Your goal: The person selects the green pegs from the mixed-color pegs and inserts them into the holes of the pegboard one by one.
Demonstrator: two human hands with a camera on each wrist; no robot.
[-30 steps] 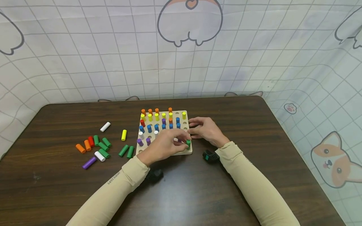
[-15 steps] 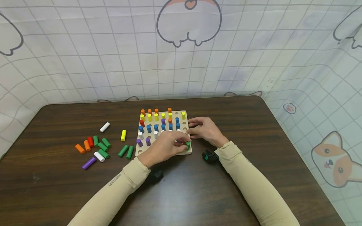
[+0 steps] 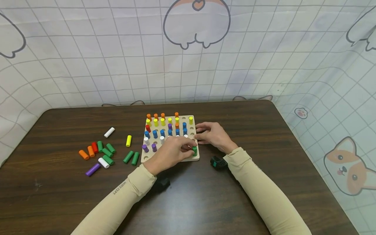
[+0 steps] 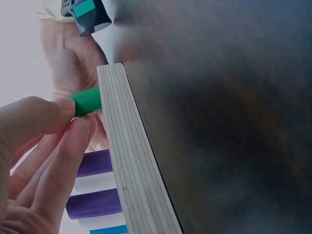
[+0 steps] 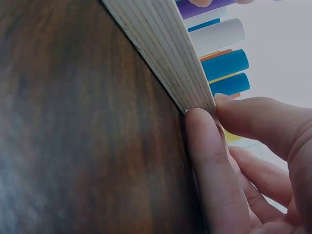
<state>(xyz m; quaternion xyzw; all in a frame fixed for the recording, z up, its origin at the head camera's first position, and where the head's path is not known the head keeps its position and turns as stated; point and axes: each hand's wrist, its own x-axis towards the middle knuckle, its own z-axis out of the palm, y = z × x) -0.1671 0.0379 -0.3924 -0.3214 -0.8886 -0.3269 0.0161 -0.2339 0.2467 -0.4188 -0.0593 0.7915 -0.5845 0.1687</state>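
Observation:
In the head view my left hand (image 3: 170, 150) reaches across the near side of a wooden pegboard (image 3: 188, 121). Its thumb and fingertips pinch a green peg (image 4: 87, 101), which stands at the board's near right corner. From the left wrist, the peg's lower end meets the board's face. My right hand (image 3: 215, 137) holds the board's right edge, thumb over the upper face and a finger against the plywood side (image 5: 161, 53). Rows of orange, yellow, blue, white and purple pegs stand in the board, with a red peg (image 3: 148, 128) at its left. My left hand hides part of the near rows.
Loose pegs lie on the brown table (image 3: 188, 202) left of the board: several green pegs (image 3: 107, 152), a yellow peg (image 3: 128, 140), a purple peg (image 3: 92, 169), two white, two orange and one red. A black wrist device (image 3: 218, 162) sits by my right wrist.
My left fingers and the green peg have shifted slightly at the board's corner. My right hand and the loose pegs have stayed in place.

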